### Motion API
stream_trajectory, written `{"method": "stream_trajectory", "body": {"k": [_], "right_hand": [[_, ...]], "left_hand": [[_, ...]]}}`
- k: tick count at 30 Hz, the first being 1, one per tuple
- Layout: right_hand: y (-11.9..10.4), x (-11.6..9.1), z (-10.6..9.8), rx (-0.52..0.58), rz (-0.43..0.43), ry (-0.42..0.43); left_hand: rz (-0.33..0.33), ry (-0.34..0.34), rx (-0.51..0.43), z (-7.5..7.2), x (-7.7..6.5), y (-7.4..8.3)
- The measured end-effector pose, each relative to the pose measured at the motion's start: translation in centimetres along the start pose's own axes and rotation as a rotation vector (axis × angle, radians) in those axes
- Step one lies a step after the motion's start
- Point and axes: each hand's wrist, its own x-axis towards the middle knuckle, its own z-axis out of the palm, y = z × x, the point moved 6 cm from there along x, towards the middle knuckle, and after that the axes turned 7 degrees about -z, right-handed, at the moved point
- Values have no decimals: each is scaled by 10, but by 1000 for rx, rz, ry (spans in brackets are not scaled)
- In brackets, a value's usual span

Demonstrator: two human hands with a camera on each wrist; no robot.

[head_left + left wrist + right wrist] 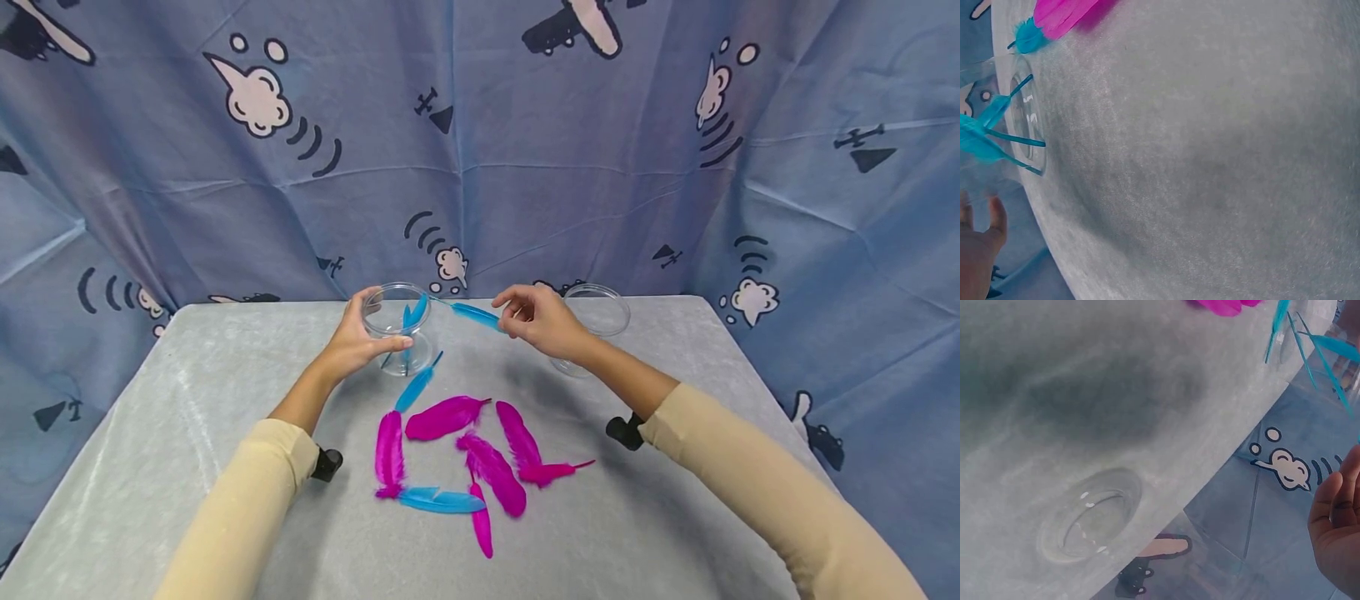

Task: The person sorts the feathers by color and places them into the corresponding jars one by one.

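Observation:
My left hand (358, 340) grips a clear jar (424, 343) round its side, thumb across the front. Several blue feathers (982, 134) stand inside it, quills down on its base. Between thumb and fingertips, my right hand (546, 321) pinches another blue feather (476, 316). That feather lies nearly level, its quill pointing left at the jar's rim. On the table, a loose blue feather (415, 388) lies just in front of the jar. In the right wrist view, the right hand (1338, 528) shows at the right edge with curled fingers.
A second clear jar (624, 312) stands behind the right hand. Several magenta feathers (447, 418) and one more blue feather (442, 500) lie on the grey tabletop (225, 392) nearer me. A blue patterned curtain (510, 192) hangs beyond the table's far edge.

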Motion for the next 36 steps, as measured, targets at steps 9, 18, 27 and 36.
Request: {"method": "stream_trajectory", "body": {"k": [9,18,27,36], "right_hand": [[-7,10,-3,-33,1,18],[-14,24,5,-5,33,-14],[-23,39,13,-57,9,-27],[-32,54,22,-94,4,-41]], "left_hand": [[7,-3,2,0,-1,0],[5,-6,6,0,-1,1],[9,-7,-5,0,0,1],[8,-7,-5,0,1,-1]]}}
